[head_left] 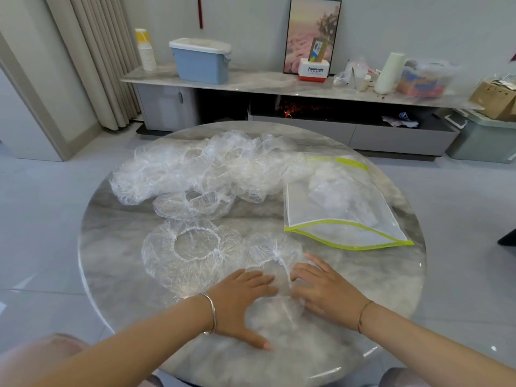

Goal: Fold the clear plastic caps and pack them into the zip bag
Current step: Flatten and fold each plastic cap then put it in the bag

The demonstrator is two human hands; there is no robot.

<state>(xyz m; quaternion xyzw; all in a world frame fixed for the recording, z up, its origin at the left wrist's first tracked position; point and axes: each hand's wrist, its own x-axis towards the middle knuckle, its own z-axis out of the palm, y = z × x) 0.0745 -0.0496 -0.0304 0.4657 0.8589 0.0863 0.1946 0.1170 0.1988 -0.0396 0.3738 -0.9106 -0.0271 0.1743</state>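
Both hands' fingers (259,280) flat on cap (275,275), table (111,233) edge.

— What colour are the caps (201,166)?
— Clear, with white crinkled rims. The zip bag (307,208) is clear too, edged in lime green.
— And the table (117,247)?
— Grey marble, veined white. The tub (201,67) is blue, its lid white.

Only readable text is "Panasonic" on the white-and-red box (313,70) over on the TV cabinet (251,85).
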